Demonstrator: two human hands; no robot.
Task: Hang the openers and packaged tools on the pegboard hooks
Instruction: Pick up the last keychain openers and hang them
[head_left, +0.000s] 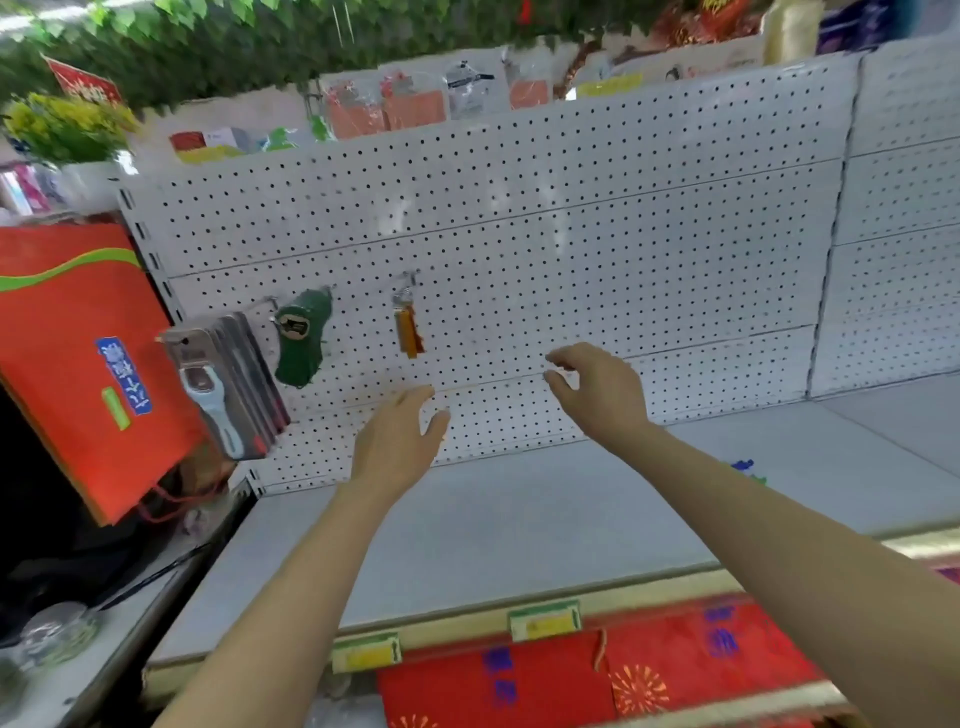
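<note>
A white pegboard (571, 249) fills the back wall. On its left side hang a stack of packaged tools (223, 379), a green opener (301, 338) and an orange opener (408, 325), each on its own hook. My left hand (397, 441) is raised in front of the board below the orange opener, fingers apart and holding nothing. My right hand (597, 387) is further right, close to the board, with thumb and forefinger curled near each other; I cannot tell whether something small sits between them.
A grey shelf (519, 519) runs below the pegboard, with a small blue and green item (748, 470) at its right. Red gift bags (78, 364) stand at the left and red bags (597, 670) lie under the shelf. Yellow price tags (543, 621) line the front edge.
</note>
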